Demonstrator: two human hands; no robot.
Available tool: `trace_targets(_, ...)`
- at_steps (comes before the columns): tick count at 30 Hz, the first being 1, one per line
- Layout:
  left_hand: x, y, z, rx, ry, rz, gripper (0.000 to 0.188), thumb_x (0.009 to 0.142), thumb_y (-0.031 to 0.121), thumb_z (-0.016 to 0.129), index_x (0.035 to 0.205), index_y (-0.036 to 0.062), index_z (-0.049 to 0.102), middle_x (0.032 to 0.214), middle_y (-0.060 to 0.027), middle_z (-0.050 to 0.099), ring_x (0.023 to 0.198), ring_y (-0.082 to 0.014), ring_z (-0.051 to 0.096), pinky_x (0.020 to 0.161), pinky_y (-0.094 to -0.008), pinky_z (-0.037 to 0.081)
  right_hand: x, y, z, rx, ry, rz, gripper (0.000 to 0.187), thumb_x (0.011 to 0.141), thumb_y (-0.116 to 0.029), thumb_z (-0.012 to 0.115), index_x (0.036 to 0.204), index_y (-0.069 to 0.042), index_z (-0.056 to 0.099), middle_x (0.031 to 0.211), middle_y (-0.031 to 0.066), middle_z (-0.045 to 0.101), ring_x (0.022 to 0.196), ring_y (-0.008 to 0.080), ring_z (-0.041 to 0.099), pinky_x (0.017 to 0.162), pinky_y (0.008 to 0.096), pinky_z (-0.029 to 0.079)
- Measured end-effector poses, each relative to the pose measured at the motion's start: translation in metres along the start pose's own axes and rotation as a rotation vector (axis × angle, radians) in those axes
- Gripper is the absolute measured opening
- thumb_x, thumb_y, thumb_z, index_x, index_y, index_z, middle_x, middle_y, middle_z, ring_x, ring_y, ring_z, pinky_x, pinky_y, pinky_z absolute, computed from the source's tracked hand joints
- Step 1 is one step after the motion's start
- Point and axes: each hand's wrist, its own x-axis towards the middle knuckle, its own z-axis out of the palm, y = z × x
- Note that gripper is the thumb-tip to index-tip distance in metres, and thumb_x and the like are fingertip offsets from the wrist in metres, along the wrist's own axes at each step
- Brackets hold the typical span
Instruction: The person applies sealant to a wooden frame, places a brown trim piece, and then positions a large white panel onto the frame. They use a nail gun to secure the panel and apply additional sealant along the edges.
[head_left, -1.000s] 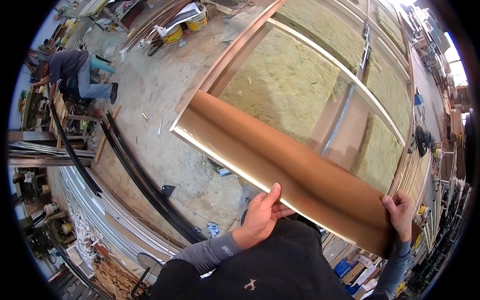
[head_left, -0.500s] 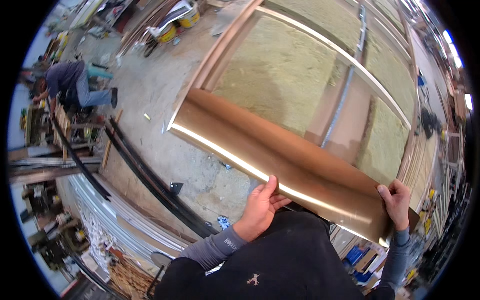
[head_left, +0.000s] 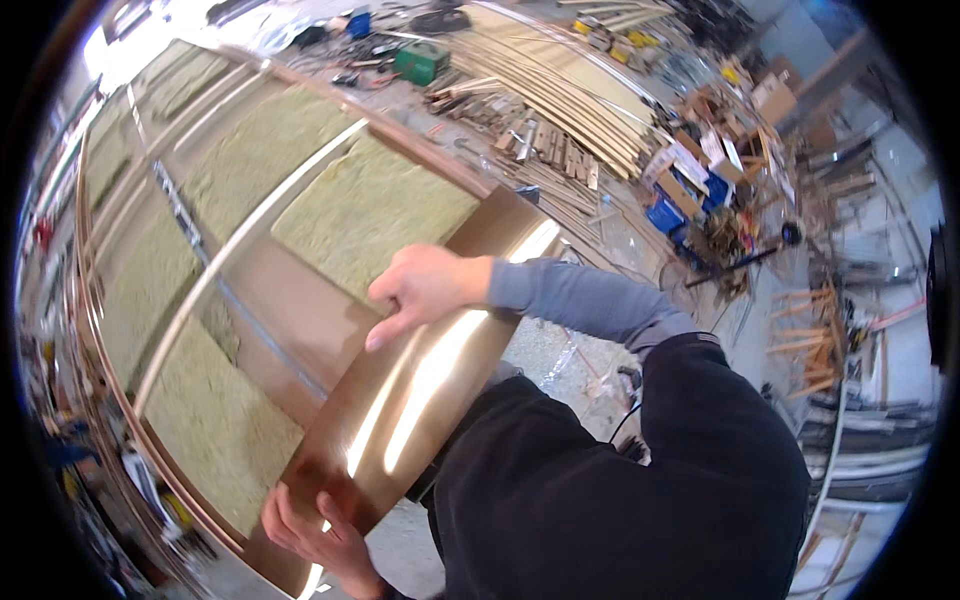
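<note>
A glossy brown sheet (head_left: 425,385) lies bowed across the near end of a long wooden frame (head_left: 478,183). Bright streaks reflect along its curve. At the lower left, my left hand (head_left: 325,540) has its fingers bent over the sheet's far edge near one end, thumb raised apart on the surface. Further up that edge, my right hand (head_left: 430,288) curls its fingers at the rim beside the insulation, thumb pointing down onto the sheet. The undersides of both grips are hidden. Yellowish insulation slabs (head_left: 375,200) fill the frame between pale crossbars (head_left: 240,235).
A grey metal strip (head_left: 262,330) runs lengthwise through the frame. Beyond it lie wooden strips (head_left: 560,95), scrap wood (head_left: 545,150) and a green case (head_left: 421,62). Cardboard boxes and blue items (head_left: 665,213) are heaped at the upper right, with a wooden stand (head_left: 810,340) below.
My view has swung to the right, so the frame now runs to the upper left. My right hand has moved inward along the sheet's far edge; my left hand has shifted from the near edge to the far edge.
</note>
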Motion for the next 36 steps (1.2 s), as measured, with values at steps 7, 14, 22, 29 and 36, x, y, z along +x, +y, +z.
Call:
trace_targets(7, 0.02, -0.065, 0.061, -0.129, -0.511, -0.107, 0.037, 0.109, 0.029, 0.064, 0.09, -0.0035, 0.064, 0.089, -0.0221, 0.064, 0.086, -0.0399, 0.058, 0.079, -0.0492, 0.046, -0.012, 0.032, 0.038, 0.028, -0.004, -0.005, 0.074, 0.08, -0.081, 0.074, 0.068, -0.009, 0.066, 0.07, 0.0154, 0.068, 0.068, 0.0394, 0.068, 0.057, 0.0506, 0.05)
trace_targets(14, 0.011, -0.046, 0.072, -0.237, -0.445, -0.182, 0.044, 0.108, 0.031, 0.068, 0.081, -0.0014, 0.055, 0.078, -0.0165, 0.055, 0.077, -0.0323, 0.052, 0.073, -0.0448, 0.045, -0.027, 0.046, 0.052, 0.16, 0.035, 0.064, 0.07, 0.077, -0.076, 0.08, 0.069, -0.007, 0.069, 0.071, 0.0143, 0.07, 0.071, 0.0387, 0.069, 0.059, 0.0505, 0.051)
trace_targets(22, 0.011, -0.028, 0.074, -0.194, -0.464, -0.179, 0.04, 0.106, 0.03, 0.072, 0.087, -0.0024, 0.058, 0.081, -0.0136, 0.059, 0.075, -0.0278, 0.052, 0.073, -0.0415, 0.047, -0.036, 0.063, 0.075, 0.171, 0.063, 0.082, 0.066, 0.076, -0.071, 0.082, 0.073, -0.007, 0.073, 0.073, 0.0126, 0.072, 0.075, 0.0381, 0.072, 0.063, 0.0513, 0.054)
trace_targets(29, 0.012, -0.03, 0.074, -0.227, -0.474, -0.274, 0.037, 0.103, 0.029, 0.075, 0.088, -0.0008, 0.06, 0.082, -0.0101, 0.06, 0.077, -0.0237, 0.054, 0.072, -0.0384, 0.048, -0.032, 0.067, 0.078, 0.211, 0.06, 0.048, 0.063, 0.079, -0.068, 0.082, 0.07, -0.007, 0.068, 0.07, 0.0107, 0.069, 0.072, 0.0381, 0.07, 0.06, 0.052, 0.051)
trace_targets(36, 0.003, -0.032, 0.083, -0.145, -0.417, -0.272, 0.041, 0.102, 0.033, 0.076, 0.088, -0.0014, 0.06, 0.087, -0.0141, 0.06, 0.083, -0.0285, 0.056, 0.08, -0.0427, 0.048, -0.031, 0.088, 0.1, 0.188, 0.313, -0.16, 0.05, 0.09, -0.053, 0.08, 0.076, -0.01, 0.06, 0.075, 0.0071, 0.066, 0.077, 0.0361, 0.067, 0.068, 0.0483, 0.049)
